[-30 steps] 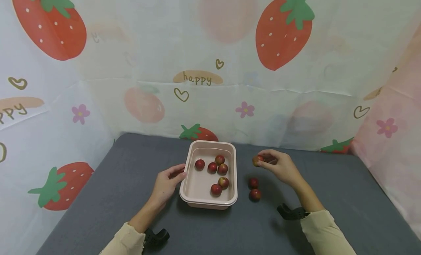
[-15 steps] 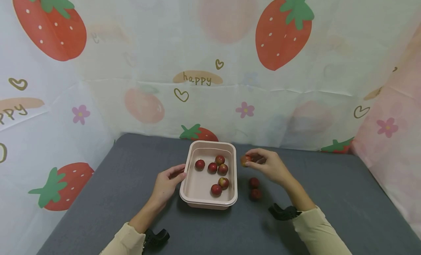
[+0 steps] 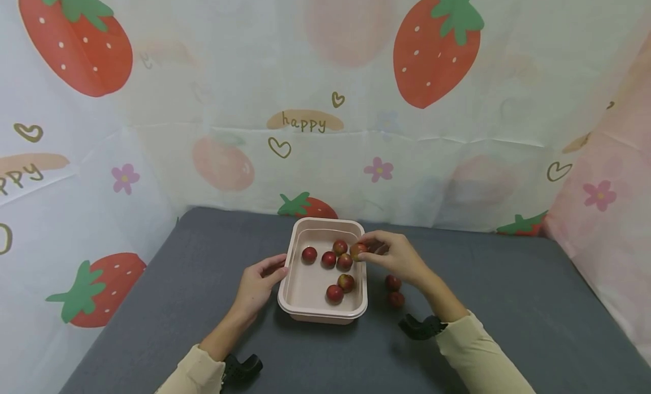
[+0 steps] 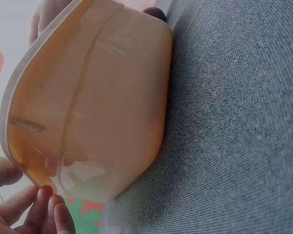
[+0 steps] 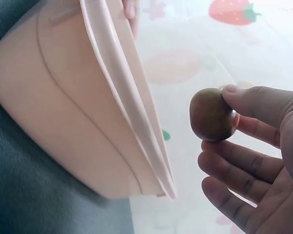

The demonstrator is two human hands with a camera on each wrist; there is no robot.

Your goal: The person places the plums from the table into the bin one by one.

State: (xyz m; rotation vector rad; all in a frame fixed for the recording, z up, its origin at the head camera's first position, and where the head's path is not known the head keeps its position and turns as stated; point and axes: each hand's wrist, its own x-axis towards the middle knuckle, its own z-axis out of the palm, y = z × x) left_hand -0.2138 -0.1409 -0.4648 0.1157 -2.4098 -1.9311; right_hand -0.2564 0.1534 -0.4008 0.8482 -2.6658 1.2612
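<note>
A pale pink rectangular tub (image 3: 305,292) stands on the grey cloth with several small red fruits (image 3: 334,294) inside. My left hand (image 3: 255,286) holds its left rim, thumb above and fingers against the outer wall, as the left wrist view (image 4: 27,209) also shows. Over the tub's right rim, my right hand (image 3: 396,258) pinches a red-and-green fruit (image 3: 358,251) between thumb and fingertips. In the right wrist view that fruit (image 5: 212,115) hangs beside the rim, the other fingers of the hand (image 5: 263,161) spread below it.
Two red fruits (image 3: 395,299) lie on the grey cloth (image 3: 203,269) to the right of the tub, partly under the right forearm. Behind the table hangs a pale curtain (image 3: 315,173) printed with strawberries, and it continues along both sides.
My right hand has moved left with its fruit, from beyond the two loose fruits to above the tub's right rim. The left hand and the tub have stayed put.
</note>
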